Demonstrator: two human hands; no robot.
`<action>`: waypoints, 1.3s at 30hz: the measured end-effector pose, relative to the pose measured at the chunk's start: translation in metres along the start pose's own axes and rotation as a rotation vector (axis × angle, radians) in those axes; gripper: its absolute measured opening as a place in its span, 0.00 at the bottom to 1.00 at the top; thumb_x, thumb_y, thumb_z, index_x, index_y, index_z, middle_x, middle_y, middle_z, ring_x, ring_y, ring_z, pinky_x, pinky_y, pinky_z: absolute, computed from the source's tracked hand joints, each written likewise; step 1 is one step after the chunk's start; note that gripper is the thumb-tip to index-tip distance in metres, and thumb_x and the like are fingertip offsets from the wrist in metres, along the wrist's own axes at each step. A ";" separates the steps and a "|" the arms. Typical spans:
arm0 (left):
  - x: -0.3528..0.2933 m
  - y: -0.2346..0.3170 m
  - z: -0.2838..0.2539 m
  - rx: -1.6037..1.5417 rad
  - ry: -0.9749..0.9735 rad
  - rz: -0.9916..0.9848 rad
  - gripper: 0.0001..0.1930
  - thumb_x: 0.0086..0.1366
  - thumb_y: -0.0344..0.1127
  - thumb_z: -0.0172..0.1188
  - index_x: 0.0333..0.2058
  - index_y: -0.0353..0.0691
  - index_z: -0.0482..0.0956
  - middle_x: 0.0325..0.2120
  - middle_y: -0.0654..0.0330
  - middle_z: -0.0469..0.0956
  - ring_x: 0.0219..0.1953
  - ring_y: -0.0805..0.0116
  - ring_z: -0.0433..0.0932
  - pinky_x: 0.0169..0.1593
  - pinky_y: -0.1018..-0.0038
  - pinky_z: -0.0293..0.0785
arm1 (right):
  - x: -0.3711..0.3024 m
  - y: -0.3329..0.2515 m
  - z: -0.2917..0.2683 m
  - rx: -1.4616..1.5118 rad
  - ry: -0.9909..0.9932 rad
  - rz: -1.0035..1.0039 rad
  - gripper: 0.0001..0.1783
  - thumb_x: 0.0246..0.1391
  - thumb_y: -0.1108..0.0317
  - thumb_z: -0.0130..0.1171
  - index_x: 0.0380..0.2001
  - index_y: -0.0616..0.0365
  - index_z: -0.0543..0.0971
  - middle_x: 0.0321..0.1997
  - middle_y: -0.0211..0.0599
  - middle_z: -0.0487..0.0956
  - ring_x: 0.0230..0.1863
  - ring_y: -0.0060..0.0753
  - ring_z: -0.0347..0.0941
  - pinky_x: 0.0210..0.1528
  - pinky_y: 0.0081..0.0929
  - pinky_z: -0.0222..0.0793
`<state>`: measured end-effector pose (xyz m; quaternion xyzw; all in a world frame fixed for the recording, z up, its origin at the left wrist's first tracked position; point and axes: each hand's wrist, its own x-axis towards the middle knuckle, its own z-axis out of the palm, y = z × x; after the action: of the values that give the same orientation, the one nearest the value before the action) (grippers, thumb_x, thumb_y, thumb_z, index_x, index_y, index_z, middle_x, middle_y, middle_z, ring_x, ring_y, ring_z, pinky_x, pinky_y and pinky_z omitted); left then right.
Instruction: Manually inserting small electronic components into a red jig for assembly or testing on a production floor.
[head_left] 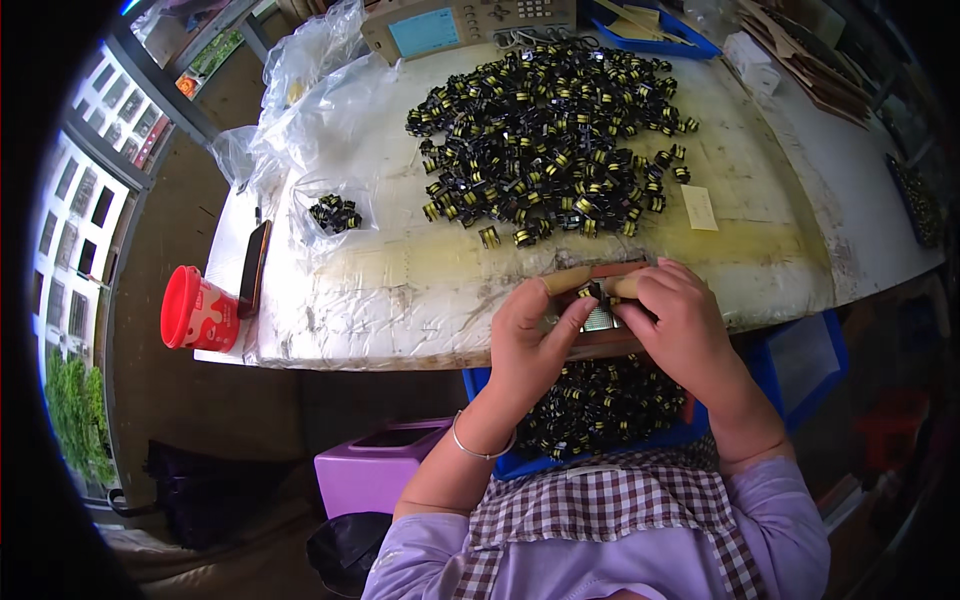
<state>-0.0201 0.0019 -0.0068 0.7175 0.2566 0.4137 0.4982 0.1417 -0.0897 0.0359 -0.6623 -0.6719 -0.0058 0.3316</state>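
Note:
My left hand (528, 335) and my right hand (680, 315) meet at the near edge of the worktable (400, 290), over a small wooden fixture (600, 320). Between their fingertips they pinch one small black and yellow wound part (594, 292). Both index fingers wear tan finger covers. A large heap of the same black and yellow parts (550, 140) lies spread across the table beyond my hands. Below the table edge, a blue bin (810, 355) on my lap holds several more parts (600, 405).
A clear plastic bag with a few parts (335, 213) lies left of the heap. A red cup (197, 310) and a dark phone (254, 266) sit at the table's left end. A beige test instrument (465, 22) stands at the back. A purple stool (375, 470) is below left.

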 end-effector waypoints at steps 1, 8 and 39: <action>0.001 -0.001 0.000 0.052 -0.006 0.032 0.14 0.61 0.26 0.65 0.46 0.33 0.79 0.34 0.65 0.79 0.35 0.80 0.75 0.41 0.82 0.73 | 0.000 0.001 0.001 0.011 0.021 -0.028 0.07 0.44 0.75 0.64 0.28 0.59 0.76 0.32 0.40 0.78 0.37 0.49 0.74 0.50 0.44 0.69; 0.006 0.003 0.004 0.139 0.067 0.142 0.09 0.56 0.31 0.69 0.34 0.35 0.79 0.24 0.58 0.75 0.27 0.61 0.73 0.32 0.70 0.69 | 0.000 0.002 0.003 0.017 0.032 -0.001 0.07 0.44 0.74 0.65 0.29 0.59 0.76 0.33 0.40 0.79 0.38 0.48 0.75 0.50 0.45 0.70; 0.064 -0.001 -0.057 0.563 0.148 0.255 0.22 0.59 0.33 0.65 0.52 0.36 0.76 0.50 0.49 0.75 0.54 0.50 0.72 0.58 0.61 0.66 | 0.084 0.046 0.001 0.058 0.253 -0.063 0.17 0.53 0.64 0.65 0.44 0.59 0.79 0.41 0.41 0.81 0.41 0.43 0.77 0.47 0.35 0.73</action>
<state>-0.0345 0.0804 0.0231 0.8214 0.3045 0.4368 0.2043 0.1909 -0.0095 0.0531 -0.6251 -0.6449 -0.0801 0.4323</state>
